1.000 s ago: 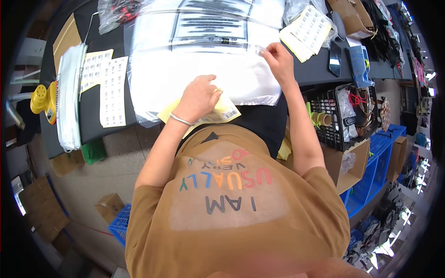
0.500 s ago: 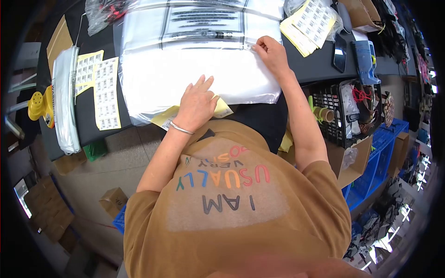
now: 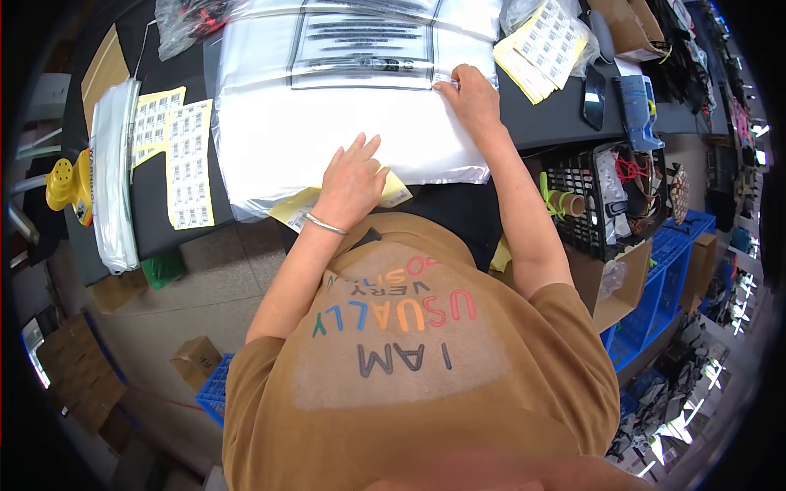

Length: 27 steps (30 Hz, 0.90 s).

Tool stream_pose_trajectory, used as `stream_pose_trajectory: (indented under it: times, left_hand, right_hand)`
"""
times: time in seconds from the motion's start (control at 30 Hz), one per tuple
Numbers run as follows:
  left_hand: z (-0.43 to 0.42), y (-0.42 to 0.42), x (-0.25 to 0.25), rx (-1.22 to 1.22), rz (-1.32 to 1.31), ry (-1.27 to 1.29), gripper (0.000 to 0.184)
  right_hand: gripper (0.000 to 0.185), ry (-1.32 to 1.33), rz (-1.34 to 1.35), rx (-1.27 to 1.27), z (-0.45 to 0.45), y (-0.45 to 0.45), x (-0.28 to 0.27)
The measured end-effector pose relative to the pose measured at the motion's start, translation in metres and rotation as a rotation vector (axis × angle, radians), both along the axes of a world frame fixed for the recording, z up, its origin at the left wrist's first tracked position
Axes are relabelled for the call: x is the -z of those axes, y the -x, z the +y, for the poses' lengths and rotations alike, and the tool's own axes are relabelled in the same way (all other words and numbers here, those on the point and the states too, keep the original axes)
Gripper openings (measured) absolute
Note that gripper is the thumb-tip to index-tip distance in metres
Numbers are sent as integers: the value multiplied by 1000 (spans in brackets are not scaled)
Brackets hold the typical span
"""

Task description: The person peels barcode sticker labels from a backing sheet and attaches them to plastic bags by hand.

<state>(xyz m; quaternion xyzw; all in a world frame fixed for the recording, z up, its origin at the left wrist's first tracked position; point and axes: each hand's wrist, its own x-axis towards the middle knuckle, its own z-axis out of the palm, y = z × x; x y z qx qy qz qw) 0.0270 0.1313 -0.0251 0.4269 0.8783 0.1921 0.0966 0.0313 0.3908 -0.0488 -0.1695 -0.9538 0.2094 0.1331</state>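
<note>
Clear, shiny plastic bags (image 3: 352,110) with black print lie stacked at the frame's upper middle, reaching the near edge of the counter (image 3: 540,124). Hands are apart: left hand (image 3: 352,184) spread over yellow labels (image 3: 293,210), grip unclear; right hand (image 3: 475,105) fingertips bunched against the bags, hold uncertain. A black basket (image 3: 577,192), right, contains red cord (image 3: 630,169). Bare counter shows beside the right wrist.

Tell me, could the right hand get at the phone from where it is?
Probably yes: beyond the bags, only black table seems to lie between the right hand and the phone, and nothing covers it.
</note>
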Motion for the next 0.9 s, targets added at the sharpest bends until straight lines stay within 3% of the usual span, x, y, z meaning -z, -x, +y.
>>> stream_pose_trajectory:
  times: [0.37, 0.43, 0.5, 0.57, 0.63, 0.67, 0.8, 0.9]
  left_hand:
    - [-2, 3, 10, -5, -17, -31, 23]
    - [-7, 5, 9, 9, 17, -187, 27]
    - [-15, -1, -13, 23, -51, -150, 28]
    - [-27, -13, -25, 47, -148, -111, 29]
    - [-37, -23, -27, 100, -186, -83, 28]
    - [-39, -25, -26, 104, -227, -37, 28]
    - [-39, -30, -20, 142, -255, -52, 27]
    - [-34, -31, -26, 192, -203, -98, 28]
  right_hand:
    - [16, -186, 21, 197, 20, 1, 18]
    - [10, -219, -47, 139, 22, -1, 10]
    - [13, -191, -45, 64, 9, -8, -4]
    - [19, 142, 60, -154, -18, -27, -19]
    - [30, 242, 29, -444, -45, -40, -14]
    - [24, 31, 50, -510, -57, -44, -8]
    - [11, 109, 31, -352, -65, -39, 0]
    - [13, 194, -18, -308, -61, -33, 2]
